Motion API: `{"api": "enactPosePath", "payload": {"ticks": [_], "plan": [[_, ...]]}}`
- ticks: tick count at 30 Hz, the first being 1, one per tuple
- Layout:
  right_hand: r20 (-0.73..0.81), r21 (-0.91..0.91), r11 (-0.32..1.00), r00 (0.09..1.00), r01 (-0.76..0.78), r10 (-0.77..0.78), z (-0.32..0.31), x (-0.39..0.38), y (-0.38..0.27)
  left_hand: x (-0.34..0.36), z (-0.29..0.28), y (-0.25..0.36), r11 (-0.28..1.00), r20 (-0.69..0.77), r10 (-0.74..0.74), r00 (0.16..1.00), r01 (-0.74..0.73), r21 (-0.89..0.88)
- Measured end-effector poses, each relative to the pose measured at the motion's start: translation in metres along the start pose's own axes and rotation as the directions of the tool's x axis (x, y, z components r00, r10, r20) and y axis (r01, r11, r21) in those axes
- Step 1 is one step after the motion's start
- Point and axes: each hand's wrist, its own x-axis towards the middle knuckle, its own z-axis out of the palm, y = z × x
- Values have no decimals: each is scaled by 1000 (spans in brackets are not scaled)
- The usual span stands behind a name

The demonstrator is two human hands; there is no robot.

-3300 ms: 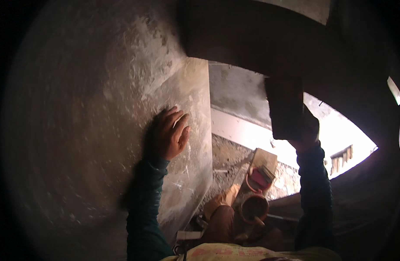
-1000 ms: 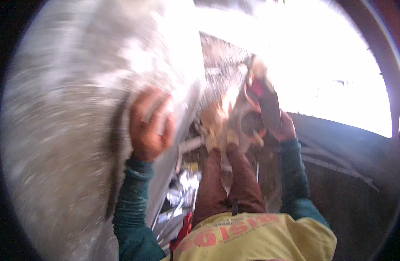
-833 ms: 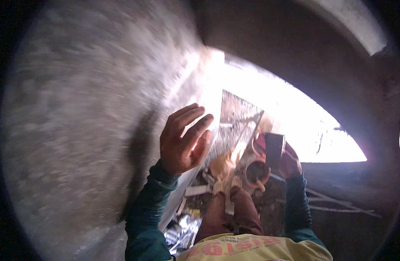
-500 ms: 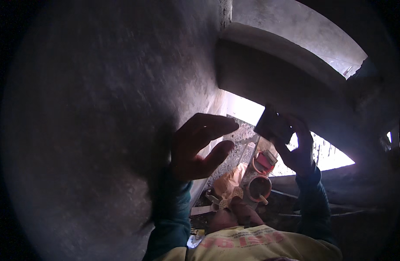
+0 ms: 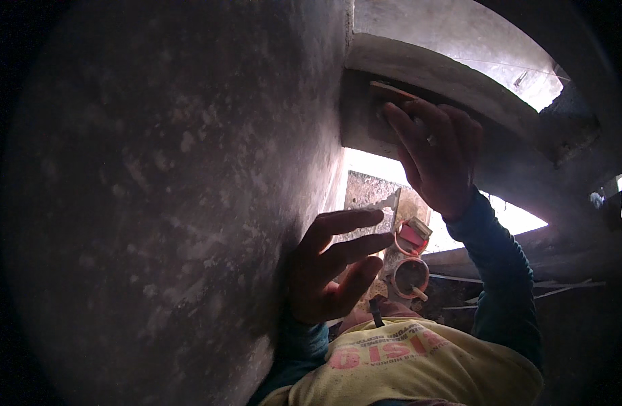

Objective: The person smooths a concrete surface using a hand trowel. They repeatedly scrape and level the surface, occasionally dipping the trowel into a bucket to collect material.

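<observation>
My right hand [image 5: 441, 152] is raised to the dark face of a concrete beam [image 5: 459, 84]. Its fingers close on a flat dark piece [image 5: 380, 116] with a thin pale orange edge at the top, held against or very close to the beam. Shadow hides what that piece is made of. Lower down, my left hand [image 5: 334, 267] is held beside the grey plastered wall [image 5: 182, 203], fingers spread and curved, with nothing in it. I cannot tell whether the back of that hand touches the wall.
Below my hands, a round orange-rimmed pail [image 5: 411, 277] has a wooden handle leaning at its rim. Next to it stands a second red-rimmed container [image 5: 412, 237] with a pinkish block inside. Bright light comes through the gap under the beam. Thin pale strips [image 5: 561, 285] lie at lower right.
My right hand has gone up from the bright gap to the beam face with the flat piece in it. My left hand has moved down and right, staying open.
</observation>
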Motion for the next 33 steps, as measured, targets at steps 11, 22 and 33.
{"api": "enactPosePath", "payload": {"ticks": [11,22,33], "plan": [[48,-1,1000,999,4,-4,12,8,-2,3,8,-11,982,-93,57,994,-39,186],[130,73,995,988,73,-82,-5,5,-3,0,13,-14,985,-125,41,991,-19,174],[-31,46,992,993,119,-118,8,19,0,0,13,-13,985,-125,31,992,-10,170]]}}
